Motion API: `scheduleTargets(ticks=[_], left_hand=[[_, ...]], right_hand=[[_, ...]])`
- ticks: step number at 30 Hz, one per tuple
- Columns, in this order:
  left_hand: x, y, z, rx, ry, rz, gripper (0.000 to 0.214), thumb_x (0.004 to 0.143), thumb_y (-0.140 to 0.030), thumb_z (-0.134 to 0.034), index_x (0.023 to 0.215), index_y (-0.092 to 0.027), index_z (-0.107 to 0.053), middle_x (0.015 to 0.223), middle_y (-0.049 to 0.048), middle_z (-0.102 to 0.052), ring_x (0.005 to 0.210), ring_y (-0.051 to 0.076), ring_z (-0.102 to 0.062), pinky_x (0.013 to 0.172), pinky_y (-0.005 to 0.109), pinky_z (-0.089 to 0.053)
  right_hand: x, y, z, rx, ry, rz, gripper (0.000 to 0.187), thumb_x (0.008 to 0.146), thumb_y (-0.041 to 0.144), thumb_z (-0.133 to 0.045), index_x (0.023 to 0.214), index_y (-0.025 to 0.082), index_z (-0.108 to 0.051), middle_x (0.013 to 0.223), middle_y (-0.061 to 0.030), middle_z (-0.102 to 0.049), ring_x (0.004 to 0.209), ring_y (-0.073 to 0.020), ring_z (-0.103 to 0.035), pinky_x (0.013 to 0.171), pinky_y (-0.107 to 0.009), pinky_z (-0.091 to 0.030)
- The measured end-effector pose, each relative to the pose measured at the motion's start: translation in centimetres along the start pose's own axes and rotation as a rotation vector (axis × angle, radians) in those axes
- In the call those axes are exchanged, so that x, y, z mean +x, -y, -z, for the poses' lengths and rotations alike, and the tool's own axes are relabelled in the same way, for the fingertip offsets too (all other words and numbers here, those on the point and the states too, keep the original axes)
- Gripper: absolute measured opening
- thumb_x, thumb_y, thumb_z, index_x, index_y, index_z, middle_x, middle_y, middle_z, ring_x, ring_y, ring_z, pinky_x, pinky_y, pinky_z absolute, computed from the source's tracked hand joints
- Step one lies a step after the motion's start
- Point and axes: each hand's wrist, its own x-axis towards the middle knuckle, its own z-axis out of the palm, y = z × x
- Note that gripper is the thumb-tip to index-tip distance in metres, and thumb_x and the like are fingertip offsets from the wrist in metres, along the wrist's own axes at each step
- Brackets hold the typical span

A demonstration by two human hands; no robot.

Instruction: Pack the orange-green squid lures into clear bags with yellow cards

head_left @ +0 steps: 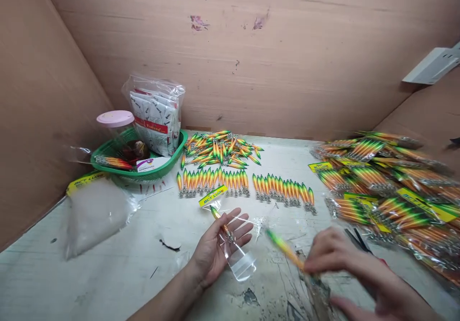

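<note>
My left hand (210,256) is palm up, its thumb pressing a clear plastic bag (243,265) with a yellow BCT LURE header, fingers spread beneath. A green, yellow and orange fishing lure (215,212) lies along that bag, its metal hooks near my palm; whether it is fully inside, I cannot tell. Smeared by motion, my right hand (339,254) pinches another fishing lure (283,250) by its lower end, green tip pointing up and left. Ahead of my hands stand two rows of loose lures (212,181), hooks toward me, with a heap of lures (223,148) behind.
Packed lures (381,182) are piled at the right, with black-bladed scissors (357,241) before them. At the left, a green basket (158,171) holds a pink-lidded jar (115,119) and printed packets (154,115). A stack of clear bags (98,215) lies in front. Cardboard walls (251,72) enclose the table.
</note>
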Motion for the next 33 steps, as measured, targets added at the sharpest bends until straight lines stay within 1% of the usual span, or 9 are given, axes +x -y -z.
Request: scheduleTargets(ticks=[3, 8, 11, 16, 20, 24, 27, 30, 33], left_hand=[[0.0, 0.1, 0.0, -0.007, 0.003, 0.016, 0.039, 0.09, -0.025, -0.048, 0.124, -0.004, -0.05, 0.122, 0.0176, -0.056, 0.108, 0.03, -0.058, 0.087, 0.037, -0.052], [-0.1, 0.4, 0.1, 0.018, 0.027, 0.056, 0.041, 0.088, -0.024, -0.053, 0.123, -0.002, -0.05, 0.118, 0.0189, -0.059, 0.104, 0.029, -0.06, 0.089, 0.038, -0.05], [-0.1, 0.6, 0.1, 0.003, 0.049, 0.07, 0.043, 0.087, -0.025, -0.055, 0.123, -0.002, -0.051, 0.118, 0.0194, -0.058, 0.105, 0.028, -0.059, 0.093, 0.038, -0.048], [-0.4, 0.8, -0.1, -0.036, 0.076, 0.068, 0.041, 0.09, -0.02, -0.05, 0.125, 0.001, -0.046, 0.119, 0.0214, -0.057, 0.109, 0.027, -0.058, 0.093, 0.036, -0.049], [-0.8, 0.7, -0.1, -0.02, 0.108, 0.023, 0.051, 0.089, -0.017, -0.052, 0.135, -0.004, -0.033, 0.125, 0.0208, -0.054, 0.109, 0.029, -0.057, 0.089, 0.036, -0.051], [-1.0, 0.0, -0.2, -0.033, 0.126, 0.003, 0.052, 0.091, -0.021, -0.048, 0.139, -0.014, -0.029, 0.129, 0.0172, -0.051, 0.108, 0.033, -0.057, 0.083, 0.04, -0.054], [-1.1, -0.4, -0.5, -0.081, 0.069, 0.012, 0.045, 0.094, -0.028, -0.042, 0.135, -0.009, -0.037, 0.127, 0.017, -0.053, 0.11, 0.033, -0.056, 0.084, 0.042, -0.054], [-1.1, -0.3, -0.8, -0.05, 0.018, 0.02, 0.044, 0.093, -0.023, -0.045, 0.134, -0.009, -0.039, 0.126, 0.0149, -0.055, 0.108, 0.03, -0.057, 0.085, 0.041, -0.054], [-1.0, -0.1, -0.7, -0.016, 0.025, 0.03, 0.045, 0.092, -0.02, -0.048, 0.135, -0.011, -0.038, 0.127, 0.014, -0.054, 0.11, 0.03, -0.057, 0.084, 0.039, -0.055]], right_hand=[[2.2, 3.0, -2.3, 0.069, 0.183, 0.081, 0.021, 0.083, 0.023, -0.06, 0.103, 0.022, -0.055, 0.091, -0.0037, -0.057, 0.089, -0.0162, -0.051, 0.079, -0.031, -0.041], [4.8, 2.6, -7.6, -0.241, -0.305, 0.068, 0.021, 0.083, 0.011, -0.051, 0.101, 0.017, -0.059, 0.084, -0.0045, -0.055, 0.082, -0.0177, -0.045, 0.077, -0.034, -0.031], [5.6, 2.4, -9.6, -0.365, -0.443, 0.038, 0.02, 0.092, 0.017, -0.045, 0.104, 0.013, -0.061, 0.084, -0.0056, -0.058, 0.08, -0.0182, -0.045, 0.079, -0.038, -0.028], [6.6, 3.9, -10.4, -0.434, -0.58, 0.024, 0.024, 0.093, 0.013, -0.045, 0.112, 0.008, -0.059, 0.089, -0.0057, -0.064, 0.083, -0.0184, -0.05, 0.079, -0.039, -0.027], [6.2, 3.9, -8.9, -0.327, -0.642, 0.038, 0.02, 0.086, 0.005, -0.052, 0.102, 0.013, -0.06, 0.09, -0.0037, -0.064, 0.084, -0.0175, -0.052, 0.077, -0.037, -0.031], [2.8, -1.8, -5.8, -0.359, -0.681, -0.124, 0.018, 0.084, 0.013, -0.057, 0.101, 0.017, -0.058, 0.09, -0.0071, -0.059, 0.088, -0.0185, -0.054, 0.077, -0.033, -0.042], [-0.4, -8.6, -3.7, -0.466, -0.527, -0.295, 0.014, 0.088, 0.028, -0.049, 0.085, 0.019, -0.059, 0.077, -0.0055, -0.059, 0.073, -0.0185, -0.056, 0.065, -0.031, -0.044], [-2.3, -13.6, -3.2, -0.442, -0.437, -0.338, 0.024, 0.086, 0.036, -0.045, 0.086, 0.018, -0.061, 0.077, -0.0072, -0.062, 0.072, -0.0204, -0.06, 0.059, -0.031, -0.046], [-2.5, -15.5, -3.9, -0.405, -0.4, -0.386, 0.026, 0.084, 0.036, -0.044, 0.088, 0.017, -0.061, 0.079, -0.008, -0.062, 0.071, -0.0194, -0.061, 0.059, -0.03, -0.048]])
